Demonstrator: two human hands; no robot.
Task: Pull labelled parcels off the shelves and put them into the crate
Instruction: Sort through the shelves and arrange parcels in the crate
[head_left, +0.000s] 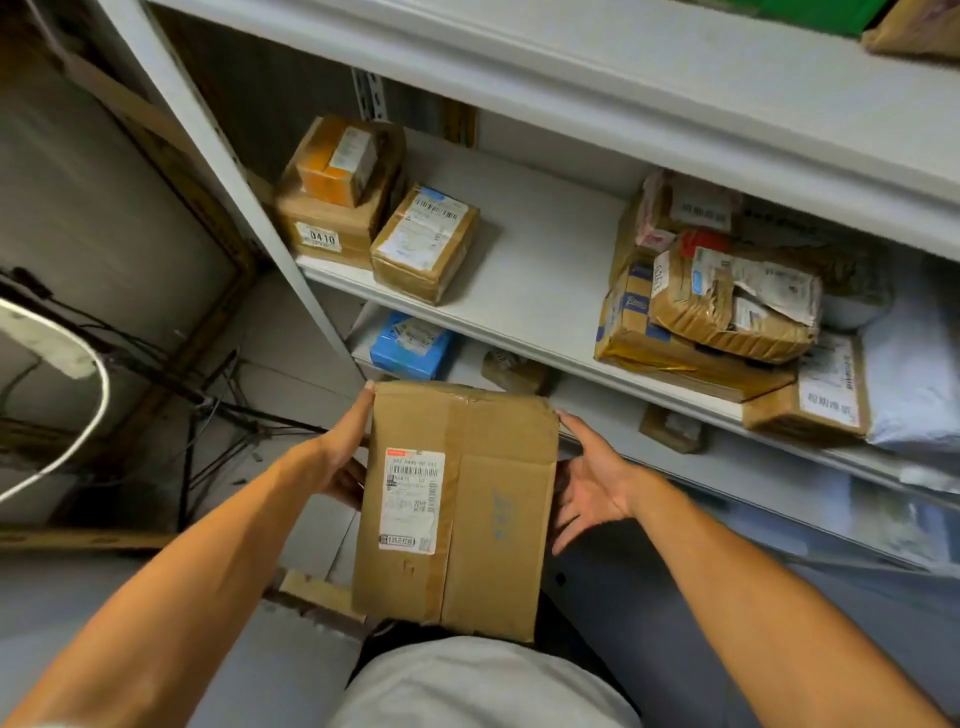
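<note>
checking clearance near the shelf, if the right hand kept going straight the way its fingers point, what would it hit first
Probably the front edge of the lower white metal shelf. The right hand lies flat against the side of the brown cardboard parcel, fingers aimed up and forward at that edge, though depth is hard to judge.

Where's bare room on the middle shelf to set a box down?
Bare patch mid-shelf, between the labelled brown parcel on the left and the taped parcel pile on the right. Both ends are crowded. Both hands are on the cardboard box.
</note>
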